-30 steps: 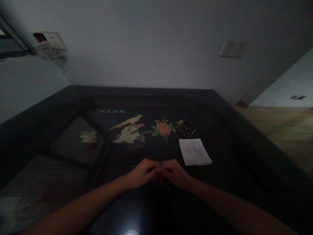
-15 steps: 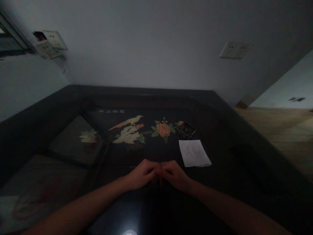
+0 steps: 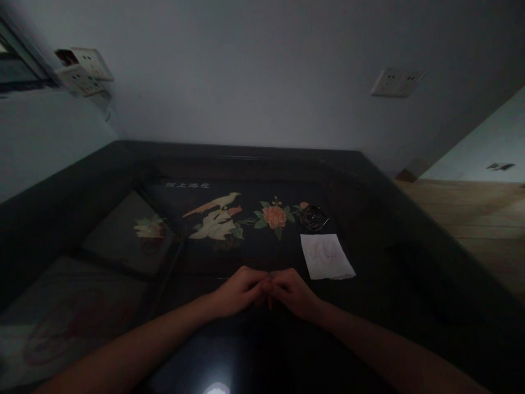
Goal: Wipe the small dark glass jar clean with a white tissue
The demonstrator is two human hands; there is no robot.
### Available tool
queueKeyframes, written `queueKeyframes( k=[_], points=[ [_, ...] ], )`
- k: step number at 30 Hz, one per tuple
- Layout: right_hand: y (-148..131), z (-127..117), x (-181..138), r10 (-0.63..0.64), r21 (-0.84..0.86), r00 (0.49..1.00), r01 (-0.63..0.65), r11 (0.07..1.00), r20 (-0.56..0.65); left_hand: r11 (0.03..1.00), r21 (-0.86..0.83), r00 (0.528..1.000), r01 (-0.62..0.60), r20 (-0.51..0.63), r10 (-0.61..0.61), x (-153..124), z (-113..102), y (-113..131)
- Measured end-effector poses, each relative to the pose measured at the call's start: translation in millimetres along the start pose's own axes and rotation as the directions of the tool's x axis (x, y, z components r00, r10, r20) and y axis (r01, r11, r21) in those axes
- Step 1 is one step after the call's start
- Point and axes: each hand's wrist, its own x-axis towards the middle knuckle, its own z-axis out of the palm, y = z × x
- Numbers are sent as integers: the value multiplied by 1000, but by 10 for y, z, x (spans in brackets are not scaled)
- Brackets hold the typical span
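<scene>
My left hand (image 3: 243, 290) and my right hand (image 3: 294, 293) meet at the near middle of a dark glossy table (image 3: 246, 328). Both are closed, their curled fingers pressed together and partly overlapping at the tips. Whether anything lies between the fingers is hidden in the dim light. Just beyond my right hand, to its right, lies a white sheet of paper (image 3: 327, 257) with faint marks on it. A dark glass dish (image 3: 314, 218) stands behind the paper.
A bird inlay (image 3: 213, 216) and a flower inlay (image 3: 274, 216) decorate the tabletop. The table's back edge meets a pale wall (image 3: 246, 82) with a right-hand socket plate (image 3: 397, 83) and left-hand sockets (image 3: 82, 79). Wooden flooring (image 3: 471, 213) shows at the right.
The view has shifted very slightly. Both hands stay pressed together in the same place, and the paper and glass dish have not moved.
</scene>
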Motion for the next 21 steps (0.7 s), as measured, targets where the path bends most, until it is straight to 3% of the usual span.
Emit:
queueKeyframes(
  k=[21],
  points=[
    [-30, 14, -10, 15, -8, 1000, -15, 1000, -8, 1000, 10, 1000, 9, 3, -9, 13, 7, 16]
  ],
)
